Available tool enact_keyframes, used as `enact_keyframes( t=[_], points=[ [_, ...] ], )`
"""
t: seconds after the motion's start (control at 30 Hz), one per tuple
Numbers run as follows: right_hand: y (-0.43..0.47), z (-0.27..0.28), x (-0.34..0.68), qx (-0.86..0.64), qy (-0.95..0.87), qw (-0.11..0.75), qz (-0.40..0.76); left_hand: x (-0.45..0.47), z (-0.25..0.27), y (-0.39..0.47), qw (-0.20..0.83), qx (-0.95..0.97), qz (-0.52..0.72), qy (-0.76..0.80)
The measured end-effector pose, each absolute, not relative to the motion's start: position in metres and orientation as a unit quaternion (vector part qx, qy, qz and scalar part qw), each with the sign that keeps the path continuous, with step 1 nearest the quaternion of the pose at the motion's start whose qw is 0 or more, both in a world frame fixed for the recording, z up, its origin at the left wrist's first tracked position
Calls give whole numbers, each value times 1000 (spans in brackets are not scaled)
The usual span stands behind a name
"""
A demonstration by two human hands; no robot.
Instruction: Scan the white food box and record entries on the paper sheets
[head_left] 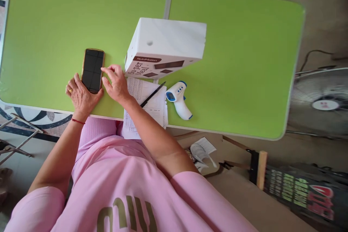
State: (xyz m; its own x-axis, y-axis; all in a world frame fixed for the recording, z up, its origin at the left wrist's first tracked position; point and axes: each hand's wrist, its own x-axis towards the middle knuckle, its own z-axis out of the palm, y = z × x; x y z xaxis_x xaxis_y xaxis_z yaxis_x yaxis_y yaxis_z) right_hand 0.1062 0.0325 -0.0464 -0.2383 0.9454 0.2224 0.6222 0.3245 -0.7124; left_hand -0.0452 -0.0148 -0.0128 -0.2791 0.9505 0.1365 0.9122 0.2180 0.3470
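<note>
A smartphone point(92, 71) with a dark screen and a yellowish-brown case lies face up on the green table point(231, 61). My left hand point(81, 96) grips its lower end, index finger along the left edge and thumb by the bottom right corner. At the phone's right edge is my right hand point(116, 83), index finger stretched toward the screen and thumb apart, with nothing held. Printed papers point(136, 90) lie beside my right forearm, partly under it and past the table edge. A black pen point(153, 94) rests on them.
A white carton point(171, 38) with "Super Meal" print stands behind the papers. Right of them lies a white and blue infrared thermometer point(179, 99). A fan point(323, 103) stands beyond the table's right end. A metal folding frame point(20, 134) is on the floor at left.
</note>
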Motion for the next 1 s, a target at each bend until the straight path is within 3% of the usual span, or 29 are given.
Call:
enact_keyframes(
  t=[0.57,0.8,1.0],
  points=[
    [34,-40,93,-424,-823,292,240,-48,-18,-14,69,598,195,775],
    [84,-68,85,-581,-730,306,187,-46,-7,-12,109,582,158,790],
    [66,-75,90,-542,-732,363,197,-44,0,-12,130,573,146,796]
  ],
)
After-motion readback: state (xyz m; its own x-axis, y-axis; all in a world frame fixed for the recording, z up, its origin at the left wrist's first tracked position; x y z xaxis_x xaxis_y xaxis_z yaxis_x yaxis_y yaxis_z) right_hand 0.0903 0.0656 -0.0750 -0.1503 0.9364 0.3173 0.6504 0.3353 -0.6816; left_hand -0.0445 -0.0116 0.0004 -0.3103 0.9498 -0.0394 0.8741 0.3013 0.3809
